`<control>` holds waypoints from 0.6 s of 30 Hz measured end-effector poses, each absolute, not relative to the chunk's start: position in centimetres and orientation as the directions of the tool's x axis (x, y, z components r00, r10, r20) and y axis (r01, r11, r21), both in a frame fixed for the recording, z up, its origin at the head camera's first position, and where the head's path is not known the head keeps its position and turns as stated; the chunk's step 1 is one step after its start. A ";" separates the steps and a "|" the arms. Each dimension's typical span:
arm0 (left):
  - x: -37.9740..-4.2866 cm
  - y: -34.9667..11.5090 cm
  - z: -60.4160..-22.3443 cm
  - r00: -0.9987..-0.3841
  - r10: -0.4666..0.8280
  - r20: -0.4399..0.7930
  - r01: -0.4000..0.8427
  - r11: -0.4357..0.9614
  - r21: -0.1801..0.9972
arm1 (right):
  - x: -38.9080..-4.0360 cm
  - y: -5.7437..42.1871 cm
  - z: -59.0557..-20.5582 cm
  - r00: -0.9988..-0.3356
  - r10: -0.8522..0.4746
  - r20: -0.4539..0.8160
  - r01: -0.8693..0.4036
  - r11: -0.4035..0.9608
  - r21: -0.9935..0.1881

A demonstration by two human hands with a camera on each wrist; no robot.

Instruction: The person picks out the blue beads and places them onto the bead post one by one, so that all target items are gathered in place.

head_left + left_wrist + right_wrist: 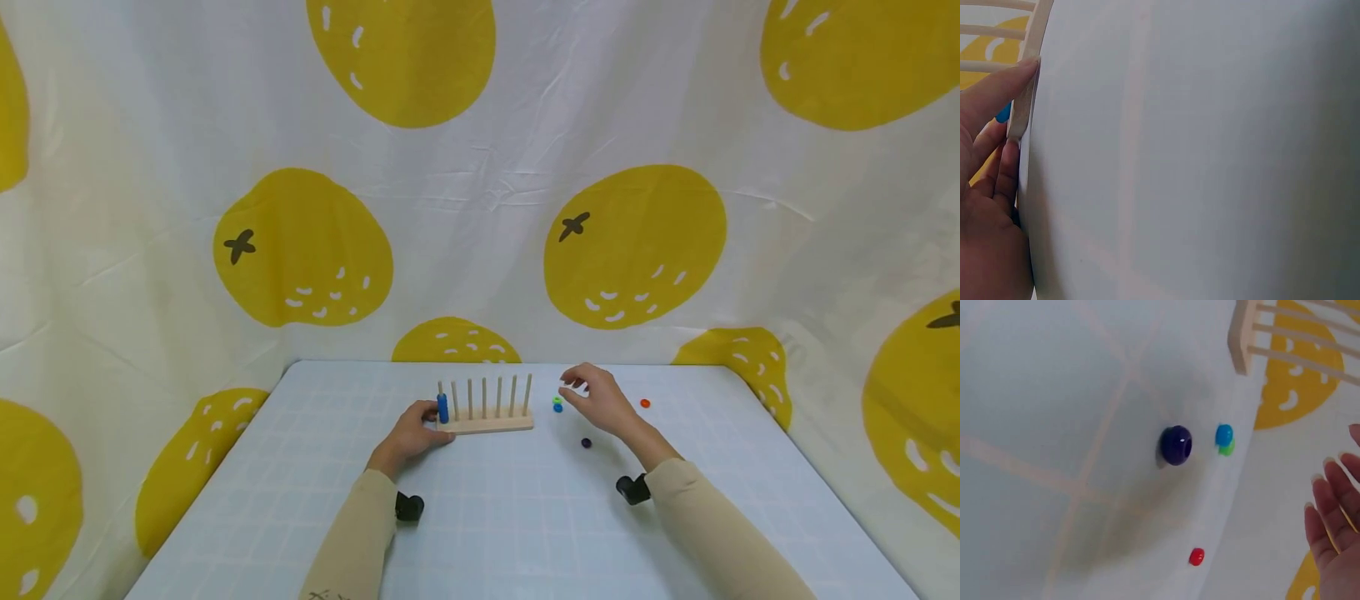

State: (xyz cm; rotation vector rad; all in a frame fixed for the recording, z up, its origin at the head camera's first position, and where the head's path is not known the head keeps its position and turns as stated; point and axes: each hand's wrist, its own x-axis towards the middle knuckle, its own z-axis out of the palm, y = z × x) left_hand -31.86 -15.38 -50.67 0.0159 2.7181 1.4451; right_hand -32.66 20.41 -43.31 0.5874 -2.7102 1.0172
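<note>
A wooden peg rack (495,425) with a row of upright pegs stands on the table. On its leftmost peg sits a blue stack (442,408), which looks like beads. My left hand (411,432) holds the rack's left end, thumb at the front and fingers at the end and behind; the left wrist view shows this thumb (1004,87) on the wood. Above the table, right of the rack, my right hand (600,402) hovers with loosely extended fingers, nothing visible in them. Near it lie a green bead (557,400), a blue bead (557,408) and a dark purple bead (1176,445).
An orange-red bead (645,403) lies farther right on the table. The table (510,517) has a pale checked cover. Behind it hangs a white curtain (465,217) printed with large yellow fruit, meeting the table's back edge.
</note>
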 end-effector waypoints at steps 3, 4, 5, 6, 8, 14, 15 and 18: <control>-31.9 -15.4 -50.7 -0.998 0.036 -0.055 -0.026 0.557 0.830 | -32.8 20.9 -43.9 -0.925 -0.270 0.267 -0.379 0.698 -0.607; -31.9 -15.4 -50.7 -0.998 0.033 -0.057 -0.029 0.555 0.831 | -32.9 21.0 -44.0 -0.932 -0.261 0.253 -0.363 0.700 -0.615; -31.9 -15.5 -50.7 -0.998 0.031 -0.060 -0.033 0.551 0.834 | -33.0 21.1 -44.2 -0.937 -0.254 0.239 -0.349 0.703 -0.620; -31.9 -15.5 -50.7 -0.998 0.030 -0.059 -0.033 0.551 0.834 | -33.0 21.2 -44.4 -0.941 -0.251 0.226 -0.338 0.707 -0.621; -32.0 -15.5 -50.7 -0.998 0.032 -0.054 -0.028 0.551 0.834 | -33.2 21.4 -44.8 -0.950 -0.242 0.196 -0.311 0.717 -0.623; -31.8 -15.4 -50.6 -0.998 0.039 -0.050 -0.020 0.546 0.838 | -33.7 21.5 -45.9 -0.972 -0.220 0.083 -0.221 0.738 -0.637; -31.8 -15.4 -50.6 -0.998 0.040 -0.049 -0.019 0.546 0.838 | -33.8 21.5 -46.1 -0.975 -0.213 0.061 -0.202 0.739 -0.642; -31.8 -15.4 -50.6 -0.998 0.044 -0.047 -0.016 0.550 0.835 | -34.1 21.5 -46.7 -0.982 -0.191 0.004 -0.148 0.741 -0.655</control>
